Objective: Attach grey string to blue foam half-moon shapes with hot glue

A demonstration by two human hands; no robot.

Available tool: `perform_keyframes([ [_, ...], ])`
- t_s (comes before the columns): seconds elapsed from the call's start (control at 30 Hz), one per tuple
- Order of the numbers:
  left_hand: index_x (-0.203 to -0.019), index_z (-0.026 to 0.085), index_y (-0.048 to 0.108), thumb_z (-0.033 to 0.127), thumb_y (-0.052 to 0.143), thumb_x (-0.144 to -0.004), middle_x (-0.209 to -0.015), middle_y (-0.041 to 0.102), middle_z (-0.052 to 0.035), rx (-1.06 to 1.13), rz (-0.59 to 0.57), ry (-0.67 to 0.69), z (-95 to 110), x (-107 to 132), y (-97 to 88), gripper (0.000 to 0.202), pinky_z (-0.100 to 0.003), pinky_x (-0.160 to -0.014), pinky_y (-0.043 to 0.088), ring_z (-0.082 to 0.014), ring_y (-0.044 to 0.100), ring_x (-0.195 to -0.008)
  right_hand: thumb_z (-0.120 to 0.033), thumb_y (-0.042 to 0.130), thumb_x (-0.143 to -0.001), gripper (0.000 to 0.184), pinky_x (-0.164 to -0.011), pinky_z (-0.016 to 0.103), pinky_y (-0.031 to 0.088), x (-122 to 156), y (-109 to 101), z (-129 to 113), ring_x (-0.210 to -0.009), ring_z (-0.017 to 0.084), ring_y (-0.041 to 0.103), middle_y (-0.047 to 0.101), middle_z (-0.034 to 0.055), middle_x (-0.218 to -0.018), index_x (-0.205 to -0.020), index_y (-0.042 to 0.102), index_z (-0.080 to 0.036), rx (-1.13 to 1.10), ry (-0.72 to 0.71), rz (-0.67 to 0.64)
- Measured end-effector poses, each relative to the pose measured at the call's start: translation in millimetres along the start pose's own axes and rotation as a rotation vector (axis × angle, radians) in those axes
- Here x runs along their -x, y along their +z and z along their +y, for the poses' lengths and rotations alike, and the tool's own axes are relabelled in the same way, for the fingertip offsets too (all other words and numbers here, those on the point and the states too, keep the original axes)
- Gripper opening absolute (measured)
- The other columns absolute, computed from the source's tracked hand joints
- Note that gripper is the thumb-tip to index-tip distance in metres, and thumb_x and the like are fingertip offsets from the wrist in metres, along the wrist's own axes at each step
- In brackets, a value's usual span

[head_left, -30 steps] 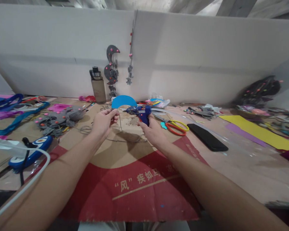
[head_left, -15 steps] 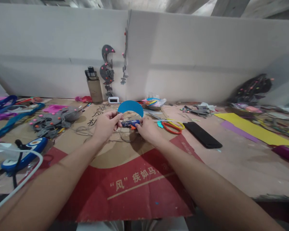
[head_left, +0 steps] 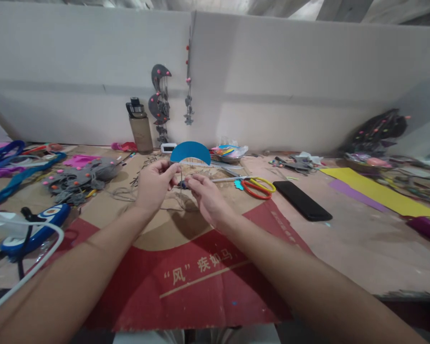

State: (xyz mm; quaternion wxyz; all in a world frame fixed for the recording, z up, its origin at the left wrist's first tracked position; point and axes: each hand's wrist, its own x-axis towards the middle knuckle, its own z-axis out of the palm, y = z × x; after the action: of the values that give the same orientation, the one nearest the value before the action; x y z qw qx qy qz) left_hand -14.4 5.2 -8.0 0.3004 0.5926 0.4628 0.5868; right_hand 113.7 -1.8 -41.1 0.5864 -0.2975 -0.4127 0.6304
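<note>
My left hand (head_left: 156,184) is closed, thumb and fingers pinching the left end of a blue crescent-shaped piece (head_left: 190,152), which is tilted up above the cardboard. Thin threads hang beneath the crescent. A grey string (head_left: 181,188) drops from between my fingertips towards the cardboard. Just right of it, my right hand (head_left: 208,196) is closed in a pinch; what lies between its fingertips is too small to make out. A small dark-blue object (head_left: 182,184) shows partly behind my right fingertips. More grey string (head_left: 123,194) lies loosely looped left of my left wrist.
Scissors with red and yellow handles (head_left: 257,188) and a black phone (head_left: 303,200) lie to the right. A bottle (head_left: 140,129) stands at the back, beside a small white clock (head_left: 168,148). Grey felt pieces with pink beads (head_left: 80,179) are left. A white cable (head_left: 59,234) curves at the left.
The blue crescent has risen and shifted slightly left. My right hand has moved left towards my left hand, and the blue lighter-like object with an orange part is now mostly hidden.
</note>
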Motion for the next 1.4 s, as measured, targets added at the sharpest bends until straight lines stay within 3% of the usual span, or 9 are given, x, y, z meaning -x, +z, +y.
perform_keyframes([
  [0.1,-0.075,0.016,0.063,0.036,0.058,-0.076,-0.052,0.055,0.0013,0.002,-0.068,-0.009,-3,2,2.4,0.021,-0.019,-0.041,0.032,-0.0073,0.045,-0.043,-0.028,0.066,-0.069,0.034,-0.088,0.03,0.042,-1,4,-1,-0.096,0.013,0.056,0.061,0.0025,-0.101,-0.099,0.051,-0.022,0.124,-0.125,-0.036],
  [0.2,-0.076,0.016,0.063,0.038,0.06,-0.075,-0.054,0.056,0.001,-0.015,-0.116,-0.012,-3,5,5.5,0.022,-0.019,-0.042,0.035,-0.0078,0.047,-0.044,-0.03,0.062,-0.072,0.031,-0.068,0.026,0.045,-1,6,-4,-0.076,0.011,0.056,0.059,-0.0011,-0.083,-0.099,0.049,-0.022,0.236,-0.14,-0.075],
  [0.27,-0.077,0.016,0.063,0.038,0.061,-0.075,-0.054,0.056,0.001,-0.009,-0.13,-0.031,-3,6,6.7,0.023,-0.019,-0.041,0.035,-0.0081,0.048,-0.044,-0.034,0.061,-0.073,0.026,-0.053,0.022,0.04,0,6,-7,-0.064,0.009,0.052,0.054,-0.0032,-0.074,-0.094,0.049,-0.022,0.279,-0.121,-0.058],
  [0.37,-0.076,0.015,0.063,0.039,0.06,-0.075,-0.052,0.056,0.0011,0.003,-0.143,-0.049,-3,7,6.9,0.024,-0.019,-0.041,0.034,-0.0075,0.046,-0.043,-0.037,0.059,-0.074,0.02,-0.043,0.018,0.029,1,4,-12,-0.053,0.006,0.041,0.048,-0.0045,-0.068,-0.083,0.051,-0.021,0.3,-0.127,0.005],
  [0.5,-0.073,0.015,0.063,0.038,0.06,-0.076,-0.052,0.056,0.0006,0.037,-0.159,-0.048,-5,5,7.0,0.023,-0.019,-0.04,0.033,-0.0065,0.045,-0.041,-0.038,0.059,-0.074,0.02,-0.042,0.02,0.025,0,0,-14,-0.05,0.005,0.033,0.046,-0.0044,-0.065,-0.074,0.055,-0.019,0.321,-0.169,0.051],
  [0.73,-0.073,0.014,0.064,0.036,0.062,-0.075,-0.057,0.059,-0.0016,0.163,-0.177,-0.109,-11,3,9.2,0.022,-0.019,-0.04,0.034,-0.0062,0.046,-0.043,-0.04,0.062,-0.071,0.024,-0.048,0.021,0.033,-4,-3,-14,-0.058,0.007,0.044,0.058,0.0002,-0.074,-0.079,0.06,-0.017,0.317,-0.211,0.101],
  [1.07,-0.072,0.013,0.062,0.035,0.066,-0.071,-0.065,0.061,-0.0023,0.283,-0.221,-0.182,0,9,13.6,0.023,-0.019,-0.042,0.034,-0.0063,0.049,-0.048,-0.039,0.06,-0.073,0.022,-0.044,0.02,0.03,-3,-3,-13,-0.055,0.007,0.044,0.057,-0.0008,-0.072,-0.08,0.06,-0.018,0.241,-0.2,0.188],
  [1.4,-0.071,0.013,0.063,0.033,0.064,-0.075,-0.057,0.057,-0.0006,0.362,-0.279,-0.172,-1,11,14.5,0.02,-0.018,-0.044,0.035,-0.0064,0.048,-0.048,-0.04,0.06,-0.073,0.022,-0.042,0.02,0.027,0,-1,-15,-0.048,0.005,0.039,0.055,-0.0025,-0.067,-0.077,0.058,-0.019,0.215,-0.168,0.132],
])
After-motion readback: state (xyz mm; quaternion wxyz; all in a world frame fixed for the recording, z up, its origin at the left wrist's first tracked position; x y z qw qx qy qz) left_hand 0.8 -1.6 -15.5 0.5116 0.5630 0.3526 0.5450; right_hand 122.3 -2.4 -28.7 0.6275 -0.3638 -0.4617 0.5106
